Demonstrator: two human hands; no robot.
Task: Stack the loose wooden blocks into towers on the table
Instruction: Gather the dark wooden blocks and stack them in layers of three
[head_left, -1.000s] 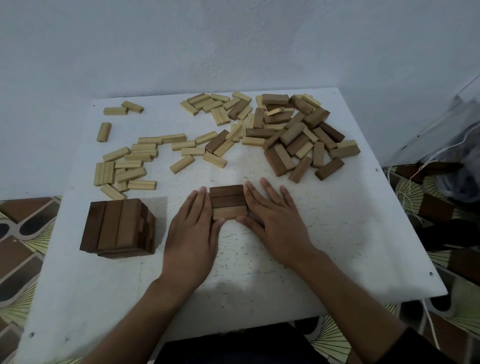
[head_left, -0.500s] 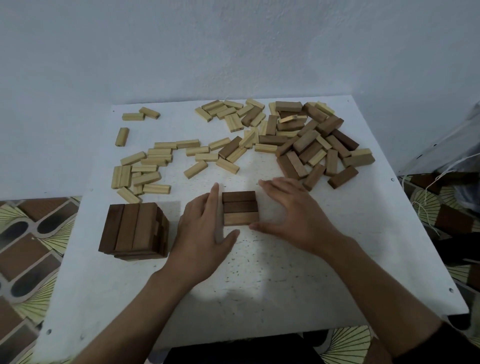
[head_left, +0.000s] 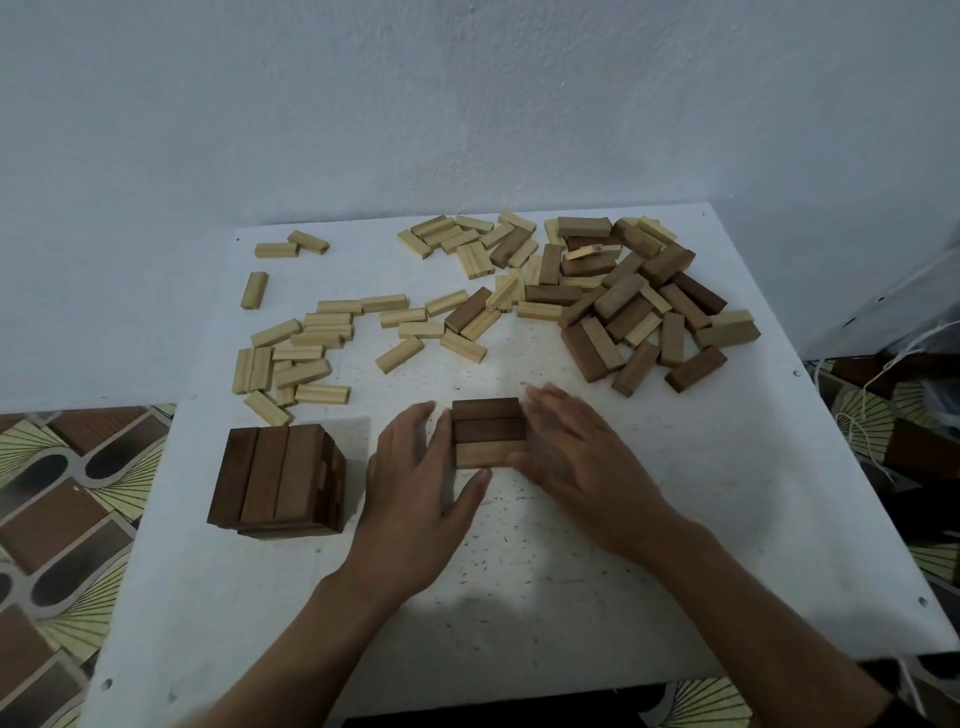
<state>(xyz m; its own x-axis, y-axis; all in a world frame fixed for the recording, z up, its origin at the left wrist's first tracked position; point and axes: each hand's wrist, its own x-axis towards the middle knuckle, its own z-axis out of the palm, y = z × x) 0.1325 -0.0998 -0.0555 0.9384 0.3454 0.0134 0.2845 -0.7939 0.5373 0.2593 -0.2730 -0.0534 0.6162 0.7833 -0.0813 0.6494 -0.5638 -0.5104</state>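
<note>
Base layer (head_left: 487, 434) of a new tower: three wooden blocks lie flat on the white tabletop (head_left: 675, 545), side by side and touching, two dark ones on the far side and a lighter brown one nearest the person. Long axes run left to right, so the short ends face the hands. The layer sits directly between the two grips. Left-hand grip (head_left: 415, 499): fingers straight and apart, clamped on nothing, index finger (head_left: 442, 423) against the layer's left ends, thumb reaching along the near edge of the light block. Right-hand grip (head_left: 576, 467): motion-blurred, fingers look extended and flat at the layer's right ends, holding nothing; actual contact cannot be confirmed through the blur. Judgement: the hands are squaring the layer from both ends. The next course likely needs blocks laid crossways, long axes pointing away from the person. The supply for that, the heap of larger dark blocks (head_left: 649, 312), lies beyond and to the right of the right-hand grip, which is clearly the nearer hand; most of its blocks lie at mixed angles, so each would need turning before placement. The smaller pale blocks (head_left: 311, 353) are scattered beyond the left-hand grip. A finished dark tower (head_left: 280, 478) stands just left of the left-hand grip, apart from it; a sideways sweep on that side could knock it. Writing: no brand or label is visible. One pale block (head_left: 592, 251) in the heap carries a tiny dark mark on its end, too small to read.
</note>
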